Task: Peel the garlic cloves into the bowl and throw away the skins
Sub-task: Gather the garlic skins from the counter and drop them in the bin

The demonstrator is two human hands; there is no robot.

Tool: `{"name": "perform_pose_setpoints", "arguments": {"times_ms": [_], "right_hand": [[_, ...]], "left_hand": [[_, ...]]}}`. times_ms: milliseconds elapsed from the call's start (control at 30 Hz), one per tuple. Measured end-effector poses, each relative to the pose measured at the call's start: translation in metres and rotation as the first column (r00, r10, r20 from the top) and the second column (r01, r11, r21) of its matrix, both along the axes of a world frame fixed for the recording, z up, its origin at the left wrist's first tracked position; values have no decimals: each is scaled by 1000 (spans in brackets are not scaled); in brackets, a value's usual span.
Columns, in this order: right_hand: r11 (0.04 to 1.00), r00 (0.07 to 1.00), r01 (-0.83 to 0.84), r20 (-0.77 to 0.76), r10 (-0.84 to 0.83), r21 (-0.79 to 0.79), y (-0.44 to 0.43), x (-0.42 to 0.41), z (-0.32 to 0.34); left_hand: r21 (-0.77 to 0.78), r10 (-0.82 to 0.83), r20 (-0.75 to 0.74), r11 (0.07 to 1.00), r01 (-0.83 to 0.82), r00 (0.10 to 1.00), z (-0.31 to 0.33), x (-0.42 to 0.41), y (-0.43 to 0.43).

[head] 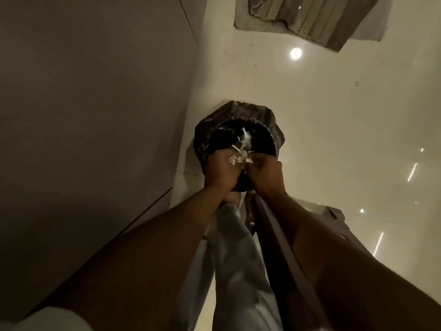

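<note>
The skins are sitting bunched between both hands, directly over the bin's mouth, probably so that loose flakes drop inside the liner; a few are showing pale against the dark opening. The left hand and right hand are curling around the clump, pressed together. The cabinet is crowding the bin's left edge, while the floor is lying open to the right.

Both hands meet over a bin lined with a black bag; the left hand and right hand pinch a clump of pale garlic skins between them, while a few loose skins hang above the dark opening. A striped mat lies on the glossy floor beyond
</note>
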State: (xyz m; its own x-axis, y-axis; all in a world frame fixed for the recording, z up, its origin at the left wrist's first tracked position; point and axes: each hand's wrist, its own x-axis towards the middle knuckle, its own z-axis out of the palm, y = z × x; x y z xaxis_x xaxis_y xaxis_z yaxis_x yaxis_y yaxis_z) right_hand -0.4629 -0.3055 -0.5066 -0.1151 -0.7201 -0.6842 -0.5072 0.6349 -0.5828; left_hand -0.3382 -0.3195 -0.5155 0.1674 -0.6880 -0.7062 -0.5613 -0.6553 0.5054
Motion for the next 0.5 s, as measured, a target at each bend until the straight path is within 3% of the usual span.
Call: {"name": "perform_pose_setpoints", "arguments": {"times_ms": [233, 400, 500], "right_hand": [[988, 989, 144, -35, -142, 50, -15, 2, -21], [994, 992, 98, -86, -94, 49, -19, 2, -17], [997, 989, 79, -126, -77, 11, -21, 3, -9]], "left_hand": [[125, 2, 4, 992, -3, 1000, -22, -1, -14], [188, 52, -26, 981, -46, 998, -12, -10, -16], [126, 88, 6, 988, -88, 996, 3, -14, -19]]}}
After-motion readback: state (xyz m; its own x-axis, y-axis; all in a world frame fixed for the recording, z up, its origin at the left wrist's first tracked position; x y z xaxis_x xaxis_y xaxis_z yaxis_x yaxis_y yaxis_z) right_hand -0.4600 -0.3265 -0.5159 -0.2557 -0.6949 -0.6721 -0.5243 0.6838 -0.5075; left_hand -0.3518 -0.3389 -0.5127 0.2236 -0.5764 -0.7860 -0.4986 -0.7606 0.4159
